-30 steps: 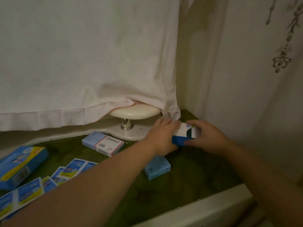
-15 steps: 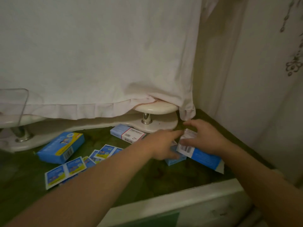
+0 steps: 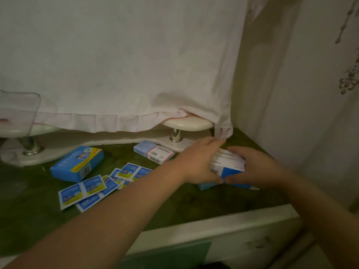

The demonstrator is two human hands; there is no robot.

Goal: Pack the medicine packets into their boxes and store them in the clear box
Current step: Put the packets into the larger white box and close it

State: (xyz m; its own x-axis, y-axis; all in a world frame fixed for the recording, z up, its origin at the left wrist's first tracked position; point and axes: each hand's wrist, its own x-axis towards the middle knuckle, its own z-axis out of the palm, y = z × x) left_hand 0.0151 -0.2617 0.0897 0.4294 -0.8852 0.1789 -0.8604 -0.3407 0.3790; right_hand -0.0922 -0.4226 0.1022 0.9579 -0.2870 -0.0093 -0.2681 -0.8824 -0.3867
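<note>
Hands meet at the right of the green table (image 3: 174, 206): left hand (image 3: 198, 162) and right hand (image 3: 258, 167) both grip the white-and-blue medicine box (image 3: 229, 165), fingers curled round it. Loose packets (image 3: 93, 188) lie further left, just beside the blue-and-yellow box (image 3: 77, 164); clear box (image 3: 19, 111) stands far left.

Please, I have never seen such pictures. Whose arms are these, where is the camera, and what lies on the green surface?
No machine here: these are a person's bare arms, filmed by a camera worn on the head, looking forward and down. The left hand and right hand together grip a white-and-blue box. On the green table lie a blue box, loose packets and a striped box. A clear box stands at the far left, partly out of frame. A pale cloth hangs behind.
</note>
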